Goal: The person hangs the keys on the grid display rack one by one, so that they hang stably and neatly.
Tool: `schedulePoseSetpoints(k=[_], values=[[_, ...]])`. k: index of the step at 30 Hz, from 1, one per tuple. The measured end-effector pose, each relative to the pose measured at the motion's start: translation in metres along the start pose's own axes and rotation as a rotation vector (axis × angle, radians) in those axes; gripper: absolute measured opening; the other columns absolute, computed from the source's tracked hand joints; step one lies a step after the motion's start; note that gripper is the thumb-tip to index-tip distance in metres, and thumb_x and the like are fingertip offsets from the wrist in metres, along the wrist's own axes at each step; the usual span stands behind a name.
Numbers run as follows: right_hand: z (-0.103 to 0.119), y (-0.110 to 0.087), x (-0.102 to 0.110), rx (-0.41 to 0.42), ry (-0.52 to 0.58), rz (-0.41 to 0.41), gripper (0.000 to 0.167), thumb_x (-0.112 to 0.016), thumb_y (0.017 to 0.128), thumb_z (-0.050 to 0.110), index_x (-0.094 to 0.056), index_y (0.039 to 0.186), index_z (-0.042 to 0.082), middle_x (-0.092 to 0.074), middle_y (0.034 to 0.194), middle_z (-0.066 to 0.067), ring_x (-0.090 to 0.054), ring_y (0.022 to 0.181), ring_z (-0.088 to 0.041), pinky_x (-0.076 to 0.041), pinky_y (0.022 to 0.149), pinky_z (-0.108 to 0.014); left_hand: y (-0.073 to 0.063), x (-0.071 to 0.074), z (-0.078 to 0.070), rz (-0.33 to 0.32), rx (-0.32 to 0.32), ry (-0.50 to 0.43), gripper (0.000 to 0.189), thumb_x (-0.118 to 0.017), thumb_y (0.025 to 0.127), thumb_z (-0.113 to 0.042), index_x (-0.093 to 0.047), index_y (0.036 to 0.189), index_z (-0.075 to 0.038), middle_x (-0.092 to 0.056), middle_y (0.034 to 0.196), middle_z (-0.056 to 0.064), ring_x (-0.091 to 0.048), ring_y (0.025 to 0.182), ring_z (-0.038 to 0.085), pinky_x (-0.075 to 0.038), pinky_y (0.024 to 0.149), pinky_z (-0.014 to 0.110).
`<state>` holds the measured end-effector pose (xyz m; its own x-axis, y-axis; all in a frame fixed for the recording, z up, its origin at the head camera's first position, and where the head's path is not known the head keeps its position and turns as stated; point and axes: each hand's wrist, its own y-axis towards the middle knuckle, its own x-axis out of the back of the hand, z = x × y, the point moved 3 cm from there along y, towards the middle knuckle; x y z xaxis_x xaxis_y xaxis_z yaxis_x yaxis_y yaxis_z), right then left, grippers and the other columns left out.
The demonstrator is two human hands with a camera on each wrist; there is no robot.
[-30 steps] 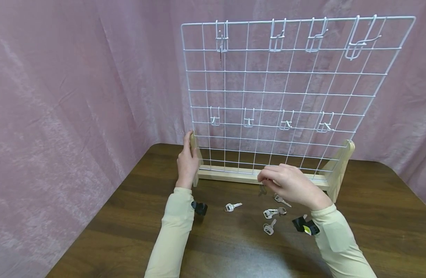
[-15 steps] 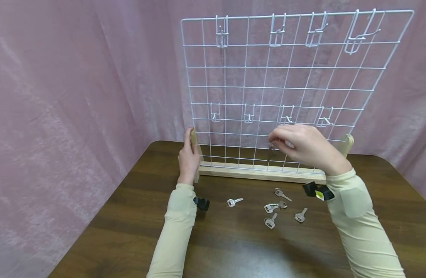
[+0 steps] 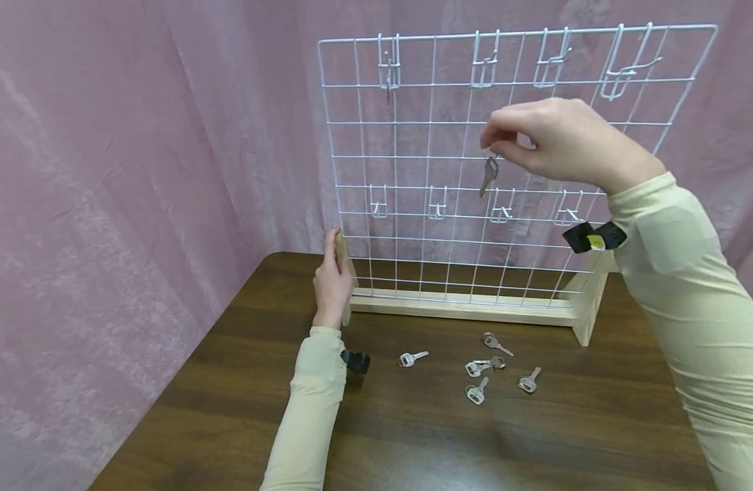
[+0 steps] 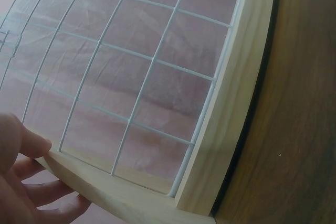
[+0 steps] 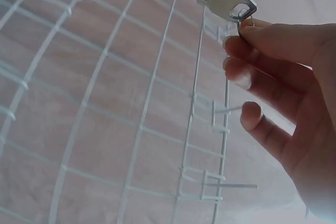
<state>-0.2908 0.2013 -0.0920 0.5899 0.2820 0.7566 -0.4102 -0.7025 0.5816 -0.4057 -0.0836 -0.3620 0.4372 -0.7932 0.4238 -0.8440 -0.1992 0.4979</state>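
Observation:
My right hand [image 3: 554, 140] pinches the small ring of a metal key [image 3: 490, 176], which dangles in front of the white wire grid [image 3: 450, 157] between its upper and lower rows of hooks. In the right wrist view the key [image 5: 228, 2] shows its bow and part of the blade, the ring held between thumb and forefinger. My left hand [image 3: 332, 285] grips the left wooden upright [image 3: 342, 256] of the grid's stand, thumb on one side and fingers on the other in the left wrist view. A key [image 3: 388, 85] hangs from the top left hook [image 3: 396, 67].
Several keys lie on the brown table before the stand: one key [image 3: 413, 359] to the left, another key [image 3: 529, 380] to the right, overlapping keys [image 3: 483, 366] between them. Several bare hooks [image 3: 438, 208] line the grid. A pink curtain [image 3: 168, 136] hangs behind.
My right hand has risen from low by the stand's base to the grid's upper half, carrying the key. My left hand stays on the upright.

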Motion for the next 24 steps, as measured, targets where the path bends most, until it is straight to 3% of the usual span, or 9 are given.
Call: schedulePoseSetpoints(k=[3, 5, 11, 16, 20, 24], values=[[-0.009, 0.013, 0.01, -0.029, -0.033, 0.026, 0.013, -0.059, 0.091, 0.001, -0.068, 0.096, 0.009, -0.073, 0.089, -0.004, -0.045, 0.061, -0.009, -0.038, 0.06, -0.026, 0.001, 0.0, 0.002, -0.011, -0.003, 0.002, 0.059, -0.051, 0.099, -0.009, -0.032, 0.146, -0.039, -0.06, 0.131, 0.024, -0.067, 0.095, 0.046, -0.054, 0.074, 0.058], [-0.016, 0.02, 0.017, -0.057, -0.047, 0.009, 0.013, -0.058, 0.092, 0.002, -0.067, 0.098, 0.008, -0.072, 0.09, -0.006, -0.043, 0.065, -0.002, -0.037, 0.063, -0.026, 0.001, -0.001, 0.003, -0.007, -0.006, -0.002, 0.059, -0.05, 0.099, -0.009, -0.031, 0.146, -0.039, -0.059, 0.132, 0.024, -0.067, 0.094, 0.046, -0.054, 0.074, 0.058], [-0.029, 0.037, 0.033, -0.134, -0.021, -0.149, 0.014, -0.056, 0.093, 0.002, -0.066, 0.102, -0.001, -0.069, 0.091, -0.013, -0.032, 0.076, 0.022, -0.028, 0.073, -0.011, 0.002, -0.004, 0.003, -0.001, -0.014, -0.005, 0.06, -0.05, 0.098, -0.007, -0.031, 0.147, -0.038, -0.06, 0.131, 0.024, -0.067, 0.091, 0.046, -0.054, 0.072, 0.057], [-0.036, 0.048, 0.036, -0.21, -0.025, -0.204, 0.017, -0.052, 0.094, 0.005, -0.064, 0.103, -0.004, -0.064, 0.094, -0.016, -0.03, 0.078, 0.02, -0.024, 0.074, -0.01, 0.002, -0.003, 0.003, -0.002, -0.02, -0.002, 0.06, -0.05, 0.098, -0.007, -0.031, 0.147, -0.038, -0.059, 0.132, 0.024, -0.067, 0.093, 0.046, -0.054, 0.074, 0.058], [-0.043, 0.052, 0.033, -0.299, -0.043, -0.173, 0.02, -0.049, 0.096, 0.009, -0.064, 0.104, -0.002, -0.063, 0.096, -0.015, -0.029, 0.076, 0.016, -0.024, 0.073, -0.012, 0.003, -0.003, 0.002, -0.003, -0.017, 0.001, 0.061, -0.05, 0.098, -0.007, -0.031, 0.147, -0.038, -0.059, 0.132, 0.024, -0.067, 0.094, 0.046, -0.054, 0.075, 0.058], [-0.049, 0.053, 0.029, -0.373, -0.036, -0.131, 0.021, -0.049, 0.096, 0.012, -0.064, 0.106, 0.0, -0.06, 0.092, -0.004, -0.031, 0.074, 0.015, -0.025, 0.073, -0.013, 0.003, -0.004, 0.001, -0.009, -0.009, 0.01, 0.061, -0.051, 0.098, -0.007, -0.031, 0.146, -0.039, -0.06, 0.131, 0.024, -0.067, 0.094, 0.047, -0.054, 0.075, 0.058]])
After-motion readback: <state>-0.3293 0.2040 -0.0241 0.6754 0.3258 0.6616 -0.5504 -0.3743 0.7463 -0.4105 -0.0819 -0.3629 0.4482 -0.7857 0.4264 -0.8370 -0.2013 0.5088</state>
